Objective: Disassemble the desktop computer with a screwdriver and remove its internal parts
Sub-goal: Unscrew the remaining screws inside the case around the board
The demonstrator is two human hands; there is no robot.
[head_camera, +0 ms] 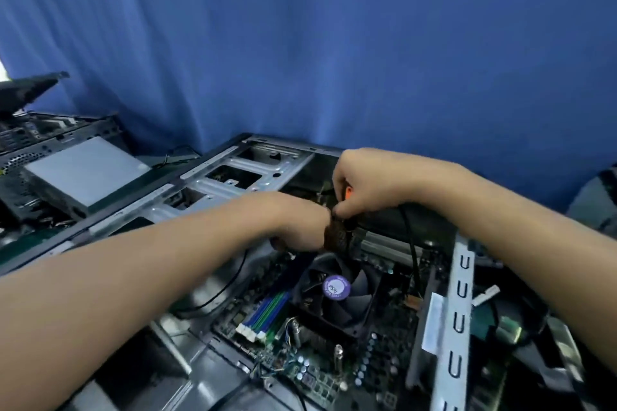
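Screwdriver is in the right hand, fingers curled tight round it. Only a bit of orange handle peeks out btw thumb and fingers.

Just below-left of that is the left hand, knuckles nearly touching the right thumb. Its fingers are curled under against a dark brownish lump that sits under the right hand. Can't tell if it's actually gripping that or anything else, too blurry.

Both hands hover over the far end of the desktop computer, which lies on its side w/ the panel off. Straight below the hands, closer in, is the CPU fan w/ a purple sticker, still on the mobo. RAM slots, blue/green/white, sit below the left wrist.

A black cable drops down from under the right hand. A slotted metal bracket runs under the right forearm.

Way off left of the left arm there's a 2nd case w/ a silver drive on it. Blue curtain hangs behind everything.
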